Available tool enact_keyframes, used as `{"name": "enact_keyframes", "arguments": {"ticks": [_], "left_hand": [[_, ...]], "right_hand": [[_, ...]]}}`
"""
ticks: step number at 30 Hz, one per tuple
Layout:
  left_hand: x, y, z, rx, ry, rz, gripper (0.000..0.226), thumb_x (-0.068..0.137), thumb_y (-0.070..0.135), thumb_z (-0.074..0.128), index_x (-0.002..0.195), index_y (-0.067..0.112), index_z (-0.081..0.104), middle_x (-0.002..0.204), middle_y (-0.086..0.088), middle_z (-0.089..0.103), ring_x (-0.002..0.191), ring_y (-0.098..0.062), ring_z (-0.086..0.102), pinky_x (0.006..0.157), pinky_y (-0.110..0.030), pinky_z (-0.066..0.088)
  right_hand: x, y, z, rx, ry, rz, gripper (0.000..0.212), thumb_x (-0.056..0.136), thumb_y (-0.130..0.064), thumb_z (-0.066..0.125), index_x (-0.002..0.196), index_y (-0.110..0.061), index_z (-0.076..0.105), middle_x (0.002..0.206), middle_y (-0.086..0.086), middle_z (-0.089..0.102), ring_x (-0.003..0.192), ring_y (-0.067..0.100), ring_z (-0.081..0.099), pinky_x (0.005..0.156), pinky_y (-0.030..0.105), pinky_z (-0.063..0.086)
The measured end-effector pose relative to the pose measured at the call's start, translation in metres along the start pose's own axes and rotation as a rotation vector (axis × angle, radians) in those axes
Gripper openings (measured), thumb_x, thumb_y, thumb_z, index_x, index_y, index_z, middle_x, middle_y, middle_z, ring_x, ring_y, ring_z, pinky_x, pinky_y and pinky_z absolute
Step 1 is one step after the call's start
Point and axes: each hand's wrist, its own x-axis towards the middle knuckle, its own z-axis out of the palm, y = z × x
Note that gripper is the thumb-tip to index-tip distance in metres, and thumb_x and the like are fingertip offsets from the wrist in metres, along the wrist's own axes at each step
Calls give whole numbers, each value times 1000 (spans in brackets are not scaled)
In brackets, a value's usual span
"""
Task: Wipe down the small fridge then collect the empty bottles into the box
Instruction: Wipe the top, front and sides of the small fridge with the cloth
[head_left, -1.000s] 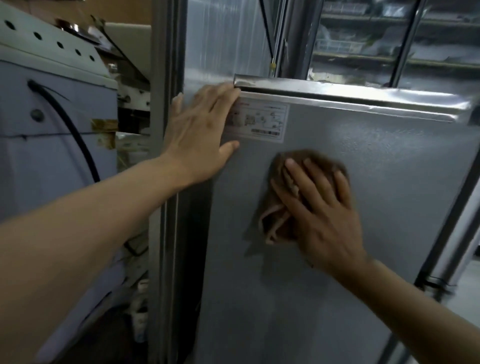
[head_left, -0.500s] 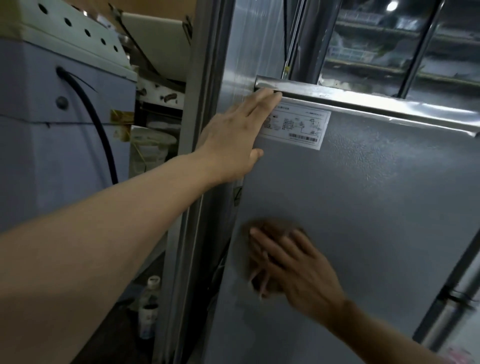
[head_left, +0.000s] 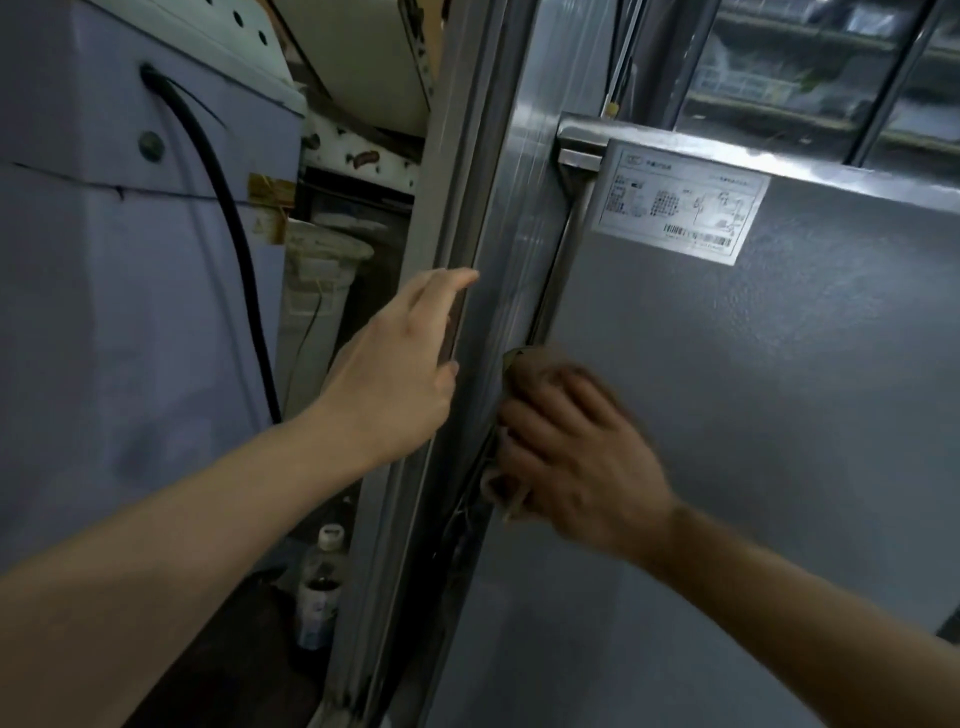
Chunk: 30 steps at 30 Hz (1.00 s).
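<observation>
The small grey fridge (head_left: 753, 415) fills the right side, with a white label (head_left: 680, 208) near its top left corner. My right hand (head_left: 576, 452) presses a brown cloth (head_left: 524, 364) flat against the fridge's left edge; the hand is blurred by motion. My left hand (head_left: 395, 374) hovers with straight fingers beside the metal frame post (head_left: 452, 208), off the fridge. A plastic bottle (head_left: 319, 587) with a white cap stands low in the gap left of the post.
A pale blue-grey machine (head_left: 104, 312) with a black cable (head_left: 234, 260) stands at the left. A white bucket (head_left: 322, 260) sits behind the gap. Metal shelving (head_left: 831, 78) shows behind the fridge's top.
My right hand has wiped the cloth down and then left to the fridge's edge. My left hand has come off the fridge's top corner and dropped beside the post.
</observation>
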Motion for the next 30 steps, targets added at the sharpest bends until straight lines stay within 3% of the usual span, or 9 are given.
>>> {"name": "enact_keyframes", "arguments": {"ticks": [4, 7, 11, 16, 20, 23, 25, 27, 30], "left_hand": [[-27, -8, 3, 13, -85, -25, 67, 84, 5, 59, 140, 27, 29, 140, 5, 36, 114, -16, 50, 93, -41, 46], [-47, -12, 8, 24, -167, -35, 65, 86, 6, 57, 140, 28, 28, 139, 5, 36, 113, -16, 50, 93, -43, 46], [-57, -12, 22, 18, -201, -85, 68, 87, 8, 57, 143, 27, 24, 142, 1, 36, 120, -15, 45, 99, -34, 41], [-55, -4, 47, -6, -220, -143, 72, 85, 8, 59, 144, 26, 22, 144, 0, 35, 120, -16, 47, 98, -34, 44], [-57, 7, 75, -79, -219, -157, 76, 86, 16, 62, 146, 24, 17, 144, 0, 36, 123, -15, 43, 103, -33, 38], [-59, 17, 97, -73, -205, -231, 81, 86, 26, 62, 147, 28, 9, 141, -2, 42, 121, -21, 48, 99, -41, 44], [-60, 22, 107, -34, -148, -284, 80, 87, 26, 59, 146, 30, 6, 140, -5, 44, 117, -25, 51, 93, -44, 47], [-61, 26, 115, -2, -80, -318, 77, 88, 25, 58, 145, 31, 6, 140, -5, 43, 118, -27, 50, 91, -45, 48], [-64, 30, 121, -10, -53, -341, 77, 90, 26, 56, 145, 32, 3, 144, -5, 38, 123, -27, 44, 93, -48, 46]], "right_hand": [[-35, -80, 34, 14, -361, -155, 33, 86, -40, 42, 102, -23, 65, 118, 7, 64, 116, 30, 55, 109, 41, 22], [-58, -112, 47, 6, -519, -262, 51, 82, -44, 41, 126, -26, 58, 122, 2, 63, 117, 23, 56, 110, 40, 30], [-66, -91, 41, 48, -291, -191, 53, 80, -31, 48, 132, -25, 55, 132, 2, 59, 123, 21, 54, 109, 40, 22], [-56, 4, 0, -47, 64, 108, 45, 90, -22, 53, 135, -21, 52, 147, 6, 41, 135, 26, 41, 111, 46, 19], [-59, 30, -9, -53, 210, 342, 49, 93, -16, 52, 140, -20, 42, 152, 8, 32, 142, 27, 27, 114, 47, 17], [-87, -11, 11, 26, 177, 388, 53, 88, -19, 60, 139, -21, 47, 151, 9, 31, 139, 30, 30, 112, 47, 19], [-123, -41, 25, 32, 48, 231, 40, 93, -18, 47, 132, -22, 55, 149, 7, 35, 131, 30, 39, 108, 46, 24], [-162, -58, 32, 24, -129, 65, 41, 94, -17, 36, 126, -24, 61, 147, 5, 39, 120, 26, 50, 107, 42, 26], [-190, -57, 25, 36, -257, -27, 47, 87, -17, 39, 129, -24, 58, 145, 0, 44, 118, 20, 56, 109, 39, 23]]}}
